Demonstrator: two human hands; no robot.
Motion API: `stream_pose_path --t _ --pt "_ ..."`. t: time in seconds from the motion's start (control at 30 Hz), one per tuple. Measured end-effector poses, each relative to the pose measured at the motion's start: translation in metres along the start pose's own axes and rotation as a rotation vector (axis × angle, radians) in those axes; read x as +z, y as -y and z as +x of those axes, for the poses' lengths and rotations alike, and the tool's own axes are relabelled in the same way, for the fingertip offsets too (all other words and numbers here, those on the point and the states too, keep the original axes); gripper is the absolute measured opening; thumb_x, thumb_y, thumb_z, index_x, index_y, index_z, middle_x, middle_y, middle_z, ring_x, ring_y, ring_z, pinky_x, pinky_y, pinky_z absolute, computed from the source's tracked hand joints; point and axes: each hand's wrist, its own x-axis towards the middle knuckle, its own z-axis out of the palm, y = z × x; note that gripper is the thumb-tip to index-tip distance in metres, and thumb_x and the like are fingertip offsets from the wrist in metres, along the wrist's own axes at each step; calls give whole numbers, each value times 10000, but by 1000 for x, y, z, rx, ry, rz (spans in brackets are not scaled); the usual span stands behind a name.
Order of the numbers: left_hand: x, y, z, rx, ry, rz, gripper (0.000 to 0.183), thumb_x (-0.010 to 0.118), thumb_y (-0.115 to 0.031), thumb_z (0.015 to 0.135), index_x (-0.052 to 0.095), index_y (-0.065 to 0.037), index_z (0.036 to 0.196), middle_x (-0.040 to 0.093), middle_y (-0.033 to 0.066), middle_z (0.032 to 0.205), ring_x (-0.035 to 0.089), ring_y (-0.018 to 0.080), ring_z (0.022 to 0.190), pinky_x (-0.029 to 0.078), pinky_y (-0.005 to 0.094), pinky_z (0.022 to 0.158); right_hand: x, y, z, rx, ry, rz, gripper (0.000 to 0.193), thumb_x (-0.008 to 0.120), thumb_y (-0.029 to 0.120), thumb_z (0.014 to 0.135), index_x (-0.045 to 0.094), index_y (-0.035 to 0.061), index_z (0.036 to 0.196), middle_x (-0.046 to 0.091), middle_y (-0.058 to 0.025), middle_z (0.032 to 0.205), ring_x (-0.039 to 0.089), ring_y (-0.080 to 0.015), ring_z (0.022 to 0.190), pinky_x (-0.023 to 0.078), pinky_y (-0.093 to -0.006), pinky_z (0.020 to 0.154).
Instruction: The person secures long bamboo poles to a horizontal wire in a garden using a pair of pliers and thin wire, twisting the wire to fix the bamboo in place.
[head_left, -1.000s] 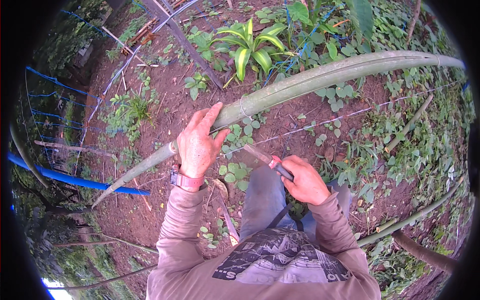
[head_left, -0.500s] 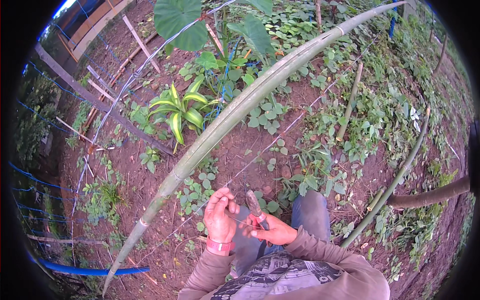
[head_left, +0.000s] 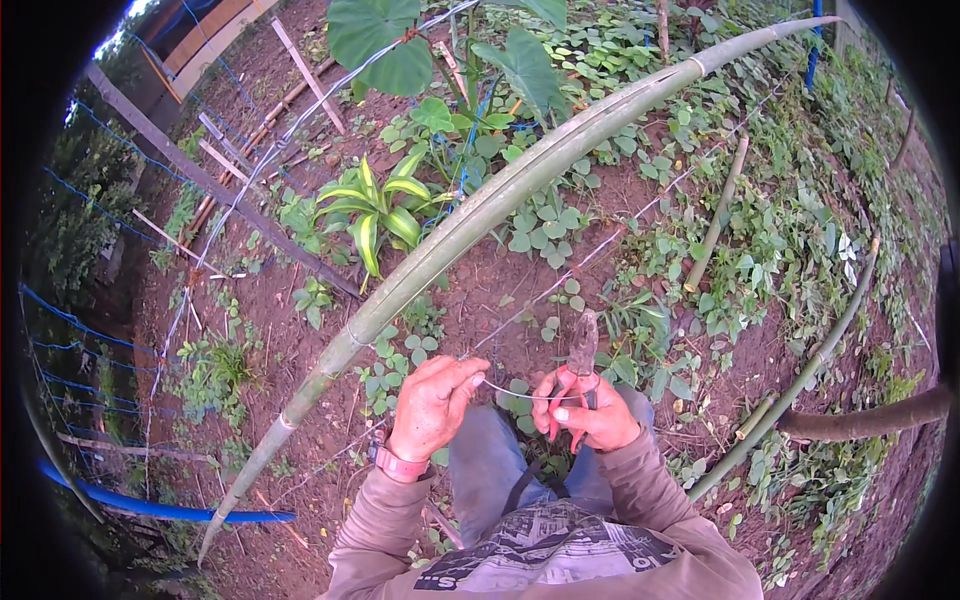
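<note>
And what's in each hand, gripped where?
Right hand: pliers, by the red handles. Left hand: thin wire, apparently pinched between thumb and finger; can't tell whether at its end.

Both hands [head_left: 428,412] [head_left: 607,418] curled, near each other

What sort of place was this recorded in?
Outdoors, probably a garden or small planted plot: bare brown soil shows between low green plants, a yellow-and-green striped plant grows in the ground, and a long green pole, likely bamboo, runs across it.
</note>
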Motion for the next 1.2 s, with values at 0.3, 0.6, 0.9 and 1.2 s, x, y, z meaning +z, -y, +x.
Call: stream_pose_path --t 0.3,0.6,0.9,1.2 --pt "-24 -27 50 229 -320 224 251 697 34 818 717 -68 1046 641 99 920 647 280 803 521 361 696 7 60 34 -318 -157 -511 180 620 14 888 577 34 1062 595 -24 951 541 -111 856 459 -288 773" --pt "-22 -32 92 292 -422 271 286 692 17 812 715 -78 1081 643 99 876 650 297 802 521 381 707 28 93 44 -434 -254 -862 227 635 8 870 606 14 1094 626 -65 935 614 -154 860 498 -319 801" --pt "-53 -37 154 360 -466 318 181 698 -78 854 722 -58 1032 711 134 927 690 307 808 539 364 702 48 144 95 -725 -482 -1115 211 610 0 875 610 26 1084 643 -75 892 613 -162 813 503 -325 766" --pt "-67 -1 212 67 -3 199 239 651 -158 908 731 -46 1103 733 153 983 702 238 860 530 373 817 49 155 157 -765 -481 -1364 270 638 26 825 605 27 1093 660 -206 973 639 -420 937 503 -455 785"
